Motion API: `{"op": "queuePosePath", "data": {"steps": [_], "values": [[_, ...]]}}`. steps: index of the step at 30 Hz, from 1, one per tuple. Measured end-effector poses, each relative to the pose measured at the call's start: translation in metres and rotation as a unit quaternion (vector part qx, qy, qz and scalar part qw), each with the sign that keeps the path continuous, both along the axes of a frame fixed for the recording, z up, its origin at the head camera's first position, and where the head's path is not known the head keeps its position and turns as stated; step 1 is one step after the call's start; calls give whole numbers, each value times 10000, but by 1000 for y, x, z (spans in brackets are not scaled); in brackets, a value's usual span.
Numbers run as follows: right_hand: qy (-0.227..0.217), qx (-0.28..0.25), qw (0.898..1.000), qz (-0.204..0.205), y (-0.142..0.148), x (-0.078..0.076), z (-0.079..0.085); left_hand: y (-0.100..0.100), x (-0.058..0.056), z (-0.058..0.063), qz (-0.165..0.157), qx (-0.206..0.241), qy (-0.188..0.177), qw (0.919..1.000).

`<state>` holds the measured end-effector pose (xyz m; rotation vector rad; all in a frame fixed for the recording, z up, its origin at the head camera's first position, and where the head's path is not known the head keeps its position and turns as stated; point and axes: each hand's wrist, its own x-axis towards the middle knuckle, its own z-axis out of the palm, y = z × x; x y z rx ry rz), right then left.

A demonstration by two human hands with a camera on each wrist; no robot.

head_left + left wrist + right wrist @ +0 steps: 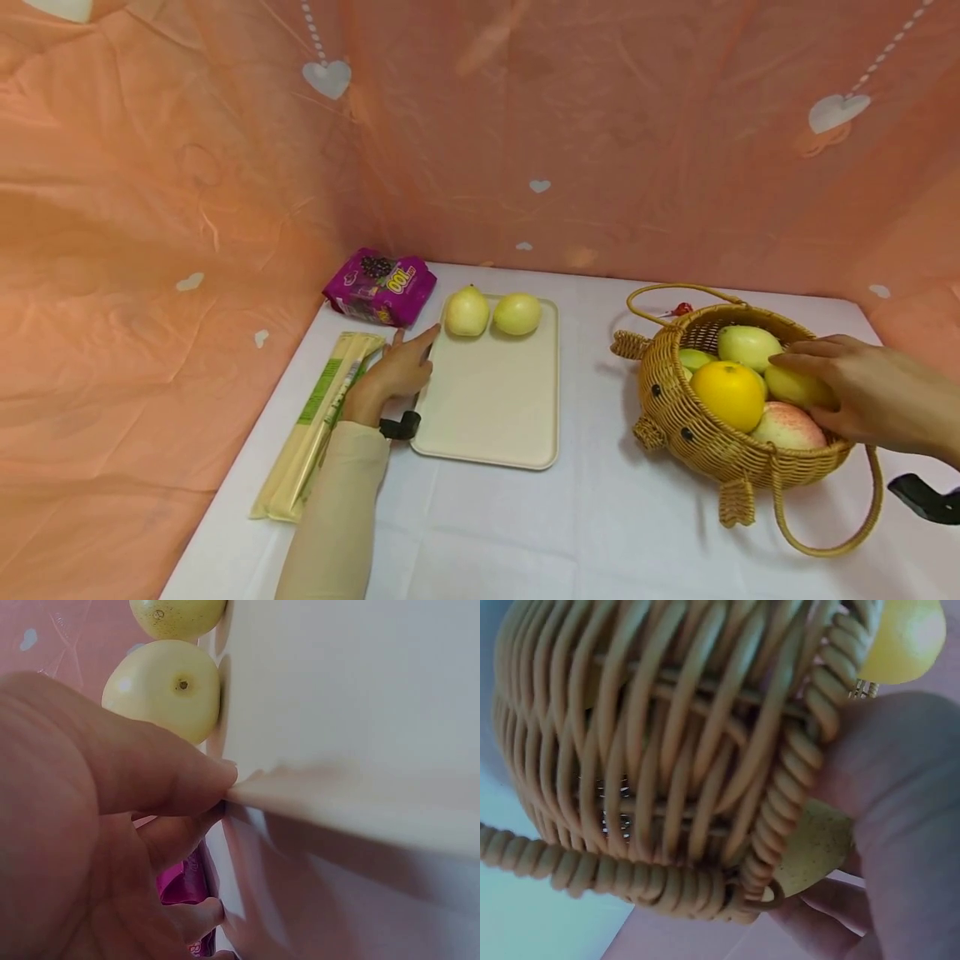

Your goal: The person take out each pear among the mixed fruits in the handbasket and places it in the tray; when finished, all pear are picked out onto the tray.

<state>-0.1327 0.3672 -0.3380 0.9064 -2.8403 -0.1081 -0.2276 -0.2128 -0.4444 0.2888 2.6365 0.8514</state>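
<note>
My left hand pinches the left rim of a cream tray, thumb on top and a finger below, as the left wrist view shows. Two pale yellow-green pears sit side by side at the tray's far end. On the right, my right hand reaches into a wicker basket shaped like an animal. Its fingers curl over a yellowish pear inside; the right wrist view shows that speckled pear partly hidden behind the woven rim. An orange, a reddish peach-like fruit and green fruit lie around it.
Left of the tray lies a long pack of pale sticks or noodles. A purple snack bag stands at the back left. A small red-wrapped item is behind the basket, whose handles stick out. Orange cloth surrounds the white table.
</note>
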Motion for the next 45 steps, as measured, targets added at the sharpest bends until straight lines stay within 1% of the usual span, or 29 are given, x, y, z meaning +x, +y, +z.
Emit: {"op": "queuePosePath", "data": {"steps": [6,8,10,14,16,21,23,25,27,28,29,31,32,34,35,37,38,39,40,42,44,45], "values": [[-63,66,9998,-201,-3,4,1,-1,0,-1,45,58,-36,10000],[-23,46,9999,-132,-4,5,1,-1,1,-1,46,48,5,10000],[137,-36,9999,-72,-3,6,0,-1,1,0,39,51,49,10000],[345,-333,9988,-77,-1,7,-3,0,1,2,12,61,104,9999],[373,-552,9978,-68,1,8,-5,0,1,3,-4,61,109,9999],[546,-1109,9922,129,9,9,-11,0,1,3,42,89,114,9999],[691,-1450,9867,259,11,7,-14,1,0,3,57,68,125,9999],[822,-1778,9802,302,11,7,-15,0,-1,2,29,27,122,9999],[918,-2164,9714,324,10,8,-14,0,-2,1,8,68,160,9998],[938,-2387,9661,288,8,9,-13,-1,-2,-1,19,108,184,9998],[936,-2541,9625,155,6,12,-12,-2,-4,-4,25,138,191,9997],[746,-2919,9533,-197,0,20,-9,-5,-6,-10,18,184,223,9996],[679,-3138,9465,-330,-5,24,-8,-7,-8,-13,20,203,263,9994],[492,-3650,9282,-538,-16,32,-6,-9,-10,-18,36,224,298,9993],[383,-3919,9174,-584,-21,36,-6,-8,-9,-17,22,210,291,9994],[183,-4381,8966,-616,-32,42,-5,-8,-10,-18,40,210,329,9992],[47,-4657,8830,-589,-37,45,-5,-7,-8,-16,57,231,299,9993],[-43,-4860,8718,-613,-42,48,-5,-6,-7,-13,64,224,233,9995],[-181,-5138,8557,-582,-47,51,-5,-5,-5,-11,69,229,197,9995],[-488,-5774,8140,-409,-56,56,-7,-3,-2,-7,57,223,141,9996],[-749,-6369,7671,-137,-64,61,-8,0,2,1,44,269,75,9996],[-839,-6603,7463,-64,-69,62,-8,0,3,2,28,260,91,9996]]}}
